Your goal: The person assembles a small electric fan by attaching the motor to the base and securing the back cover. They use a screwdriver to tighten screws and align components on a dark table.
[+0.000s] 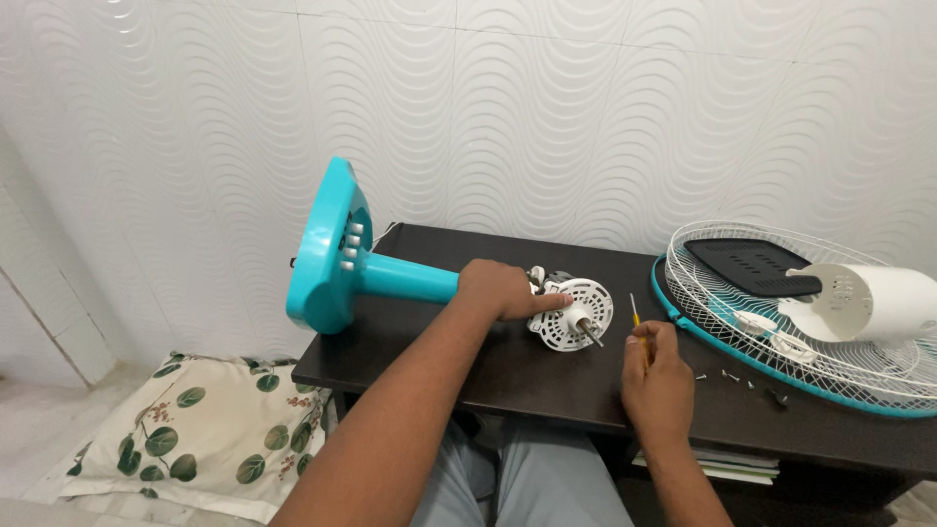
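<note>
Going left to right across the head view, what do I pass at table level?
Leaf-print cushion → teal fan base → left hand on the fan neck → white motor housing → right hand holding a yellow screwdriver → loose screws → wire fan guard.

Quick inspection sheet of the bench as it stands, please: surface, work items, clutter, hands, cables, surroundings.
Surface: dark table, against the wall.
Job's things: teal fan stand lying on its side; white motor housing with shaft showing.
Clutter: loose screws; wire fan guard holding a white cover and a dark blade.
Grippers: left hand pressing on the motor housing; right hand gripping a yellow screwdriver.
Cables: nothing seen.
Surroundings: white patterned wall tiles; leaf-print cushion on the floor.
</note>
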